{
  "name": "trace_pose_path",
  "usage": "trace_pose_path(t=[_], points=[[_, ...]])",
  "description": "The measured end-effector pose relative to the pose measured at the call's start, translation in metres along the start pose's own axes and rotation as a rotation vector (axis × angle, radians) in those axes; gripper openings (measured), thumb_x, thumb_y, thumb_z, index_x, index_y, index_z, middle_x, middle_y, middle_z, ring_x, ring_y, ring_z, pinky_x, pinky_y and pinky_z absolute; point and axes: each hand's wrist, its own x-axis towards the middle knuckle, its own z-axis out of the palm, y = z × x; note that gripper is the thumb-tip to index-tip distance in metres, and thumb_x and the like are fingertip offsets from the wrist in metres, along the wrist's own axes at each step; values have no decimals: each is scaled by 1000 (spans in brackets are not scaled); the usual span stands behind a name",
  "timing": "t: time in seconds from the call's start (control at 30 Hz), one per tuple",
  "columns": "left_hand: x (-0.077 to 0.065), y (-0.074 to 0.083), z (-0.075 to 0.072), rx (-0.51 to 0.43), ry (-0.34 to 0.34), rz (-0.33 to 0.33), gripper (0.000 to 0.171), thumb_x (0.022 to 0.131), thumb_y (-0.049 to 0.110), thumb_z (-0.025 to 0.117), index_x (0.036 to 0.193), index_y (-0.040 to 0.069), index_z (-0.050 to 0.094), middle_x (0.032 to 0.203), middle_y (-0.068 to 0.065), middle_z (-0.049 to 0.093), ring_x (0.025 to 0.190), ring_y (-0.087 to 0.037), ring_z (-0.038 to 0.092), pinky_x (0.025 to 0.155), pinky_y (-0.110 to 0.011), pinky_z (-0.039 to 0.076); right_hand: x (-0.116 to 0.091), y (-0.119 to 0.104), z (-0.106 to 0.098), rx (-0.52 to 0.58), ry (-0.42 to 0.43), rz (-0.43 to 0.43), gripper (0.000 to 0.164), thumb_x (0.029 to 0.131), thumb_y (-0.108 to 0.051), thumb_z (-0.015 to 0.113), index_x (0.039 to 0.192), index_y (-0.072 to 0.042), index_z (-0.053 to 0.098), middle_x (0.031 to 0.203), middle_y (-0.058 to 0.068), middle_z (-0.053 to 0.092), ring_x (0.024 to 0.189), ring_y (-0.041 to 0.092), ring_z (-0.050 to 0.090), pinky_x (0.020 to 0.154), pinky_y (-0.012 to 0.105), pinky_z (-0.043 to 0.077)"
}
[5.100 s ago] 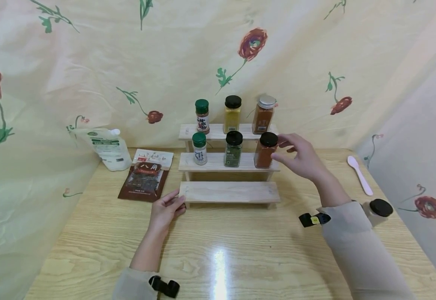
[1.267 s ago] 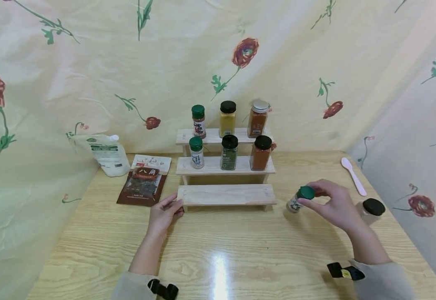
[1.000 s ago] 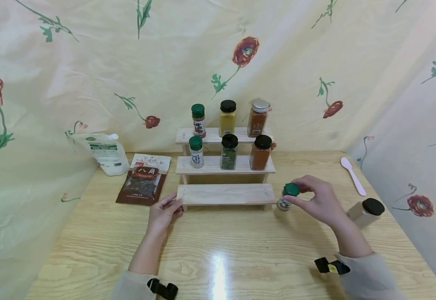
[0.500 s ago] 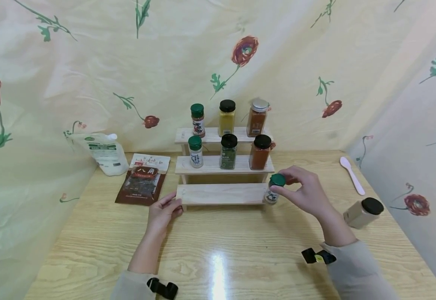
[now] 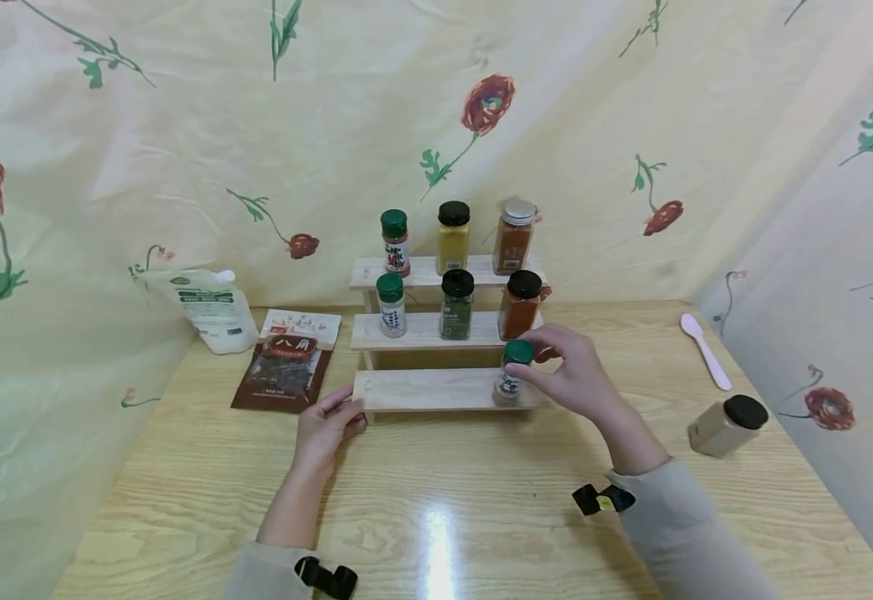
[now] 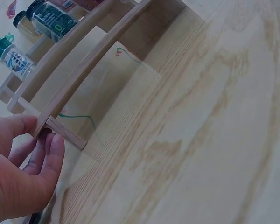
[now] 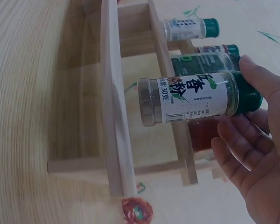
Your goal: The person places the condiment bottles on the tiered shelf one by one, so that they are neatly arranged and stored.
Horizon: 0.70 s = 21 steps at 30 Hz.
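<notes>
My right hand (image 5: 575, 375) pinches a small spice jar (image 7: 191, 98) by its green cap. The clear jar has a white label with Chinese characters and powder at its base. In the head view it is over the right end of the bottom step (image 5: 429, 390) of a wooden three-step rack; the right wrist view shows it close by that board. My left hand (image 6: 28, 163) grips the left end of the same step between thumb and fingers. On the middle step stand a green-capped shaker (image 5: 391, 315), a green-herb jar (image 5: 456, 315) and a red-powder jar (image 5: 519, 312).
Three more jars, among them a yellow-powder one (image 5: 453, 246), stand on the top step. Left of the rack lie a brown star anise bag (image 5: 282, 367) and a white spouted pouch (image 5: 215, 312). At right are a pink spoon (image 5: 705, 350) and a black-lidded jar (image 5: 725, 427).
Earlier, my right hand was beside the red-powder jar. It has since carried the green-capped jar leftward from the table's right side to the bottom step. My left hand has stayed on the rack.
</notes>
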Motion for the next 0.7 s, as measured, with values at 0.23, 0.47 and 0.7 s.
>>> trace_pose_path(t=[0.23,0.47,0.7], points=[[0,-1,0,-17,-2,1,43,95,-4,68,136,-7,58,89,-4,67,76,-14,70,74,-26,65,13,-5,20,21,-39,19,33,81,-11,88,109,-3,73,97,3,68,81,18,64,67,39,64],[0,0,2,-31,-9,7,43,95,-5,67,137,-9,57,89,-5,68,74,-13,69,72,-24,64,23,-10,42,56,-80,11,34,81,-13,88,110,-3,73,100,4,68,82,16,65,70,35,64],[2,0,-1,-22,-17,9,43,95,-5,66,137,-8,57,89,-3,68,74,-12,70,73,-25,64,36,-18,61,57,-121,-14,33,83,-18,87,110,-5,73,97,0,67,85,15,63,71,32,63]])
